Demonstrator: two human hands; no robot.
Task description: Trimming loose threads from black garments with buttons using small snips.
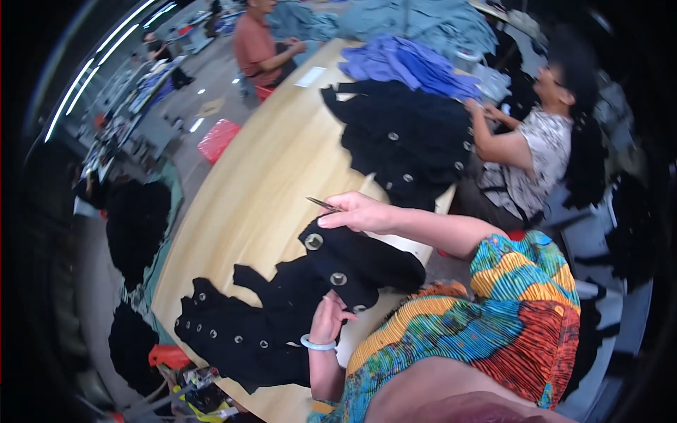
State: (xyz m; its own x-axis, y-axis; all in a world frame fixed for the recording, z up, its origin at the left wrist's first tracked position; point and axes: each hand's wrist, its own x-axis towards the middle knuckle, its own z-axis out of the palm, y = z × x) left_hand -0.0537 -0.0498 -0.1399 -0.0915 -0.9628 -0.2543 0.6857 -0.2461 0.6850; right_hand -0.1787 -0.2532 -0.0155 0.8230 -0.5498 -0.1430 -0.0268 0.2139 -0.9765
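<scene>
A black garment with large metal buttons point(331, 271) lies in front of me on the wooden table point(261, 176). My right hand point(356, 211) is closed on small thread snips point(323, 204) just above the garment's top button. My left hand point(328, 317), with a pale bangle on the wrist, pinches the garment's lower edge. A second black piece with several small buttons point(233, 335) lies to the left of it.
A pile of black buttoned garments point(405, 141) and blue ones point(409, 63) lies farther along the table. A person in a patterned top point(525, 155) works at the right. Another person in a red shirt point(257, 46) stands at the far end. Black heaps point(137, 218) lie on the floor at the left.
</scene>
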